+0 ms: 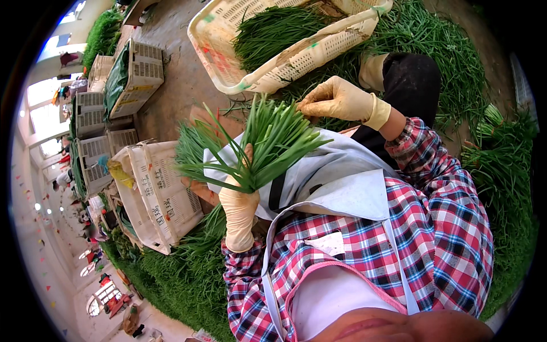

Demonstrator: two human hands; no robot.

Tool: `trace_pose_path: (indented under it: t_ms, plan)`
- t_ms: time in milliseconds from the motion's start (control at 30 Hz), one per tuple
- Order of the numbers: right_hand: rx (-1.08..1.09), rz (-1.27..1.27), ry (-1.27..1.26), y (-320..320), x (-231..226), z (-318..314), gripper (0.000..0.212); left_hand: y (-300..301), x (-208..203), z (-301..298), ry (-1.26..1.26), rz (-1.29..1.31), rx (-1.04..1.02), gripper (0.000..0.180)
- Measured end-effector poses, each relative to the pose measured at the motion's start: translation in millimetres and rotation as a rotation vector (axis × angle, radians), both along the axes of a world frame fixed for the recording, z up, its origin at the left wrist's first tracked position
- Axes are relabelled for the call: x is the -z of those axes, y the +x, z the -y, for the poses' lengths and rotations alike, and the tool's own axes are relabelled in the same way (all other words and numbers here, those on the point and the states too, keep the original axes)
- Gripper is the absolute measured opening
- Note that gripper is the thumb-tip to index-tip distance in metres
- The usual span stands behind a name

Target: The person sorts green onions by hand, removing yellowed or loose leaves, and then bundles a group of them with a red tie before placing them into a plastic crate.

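My left hand (239,208), in a cream rubber glove, is closed around a bunch of green garlic chives (273,142). Their pale stem ends fan out toward the upper right, above my lap. Just beyond those ends, my right hand (342,102), gloved alike, has thumb and fingertips pressed together. Whatever may be pinched there is too small to make out. A grey-blue apron (353,196) lies over my lap below the bunch. More green leaves (191,148) show to the left, behind the held chives.
A cream plastic basket (219,80) holding loose chives (279,34) stands ahead. At left are a white crate (162,194) and several stacked crates (145,68). Heaps of chives cover the floor at right (433,51) and lower left (182,279). Other people are far left.
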State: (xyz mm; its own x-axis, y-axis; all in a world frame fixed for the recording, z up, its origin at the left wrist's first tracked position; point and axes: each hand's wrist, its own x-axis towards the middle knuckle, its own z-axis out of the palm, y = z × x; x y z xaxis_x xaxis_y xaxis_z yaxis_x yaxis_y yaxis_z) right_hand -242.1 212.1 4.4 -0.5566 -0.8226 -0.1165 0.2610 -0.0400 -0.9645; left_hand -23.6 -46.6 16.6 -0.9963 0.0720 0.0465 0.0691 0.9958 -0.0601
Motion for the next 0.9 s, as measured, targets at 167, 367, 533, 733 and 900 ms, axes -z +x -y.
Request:
trace_pose_path:
  t_ms: [167, 367, 533, 733, 900]
  plan:
    - [0.084, -0.141, 0.04, 5, 3, 2, 0.023, -7, -26, -20, 0.216, 0.031, -0.271, 0.093]
    - [0.159, -0.514, 0.176, 15, -8, -6, 0.023, -4, -24, -18, 0.132, -0.036, -0.246, 0.098]
    - [0.235, -0.943, 0.106, 11, -10, -13, 0.034, -5, -20, -16, 0.066, -0.054, -0.205, 0.096]
    - [-0.045, -1.428, 0.155, 13, -28, 4, 0.088, -9, -26, -24, 0.014, -0.023, -0.156, 0.091]
    - [-0.112, -1.461, 0.203, 13, -21, 7, 0.061, -11, -22, -24, 0.079, -0.082, -0.119, 0.091]
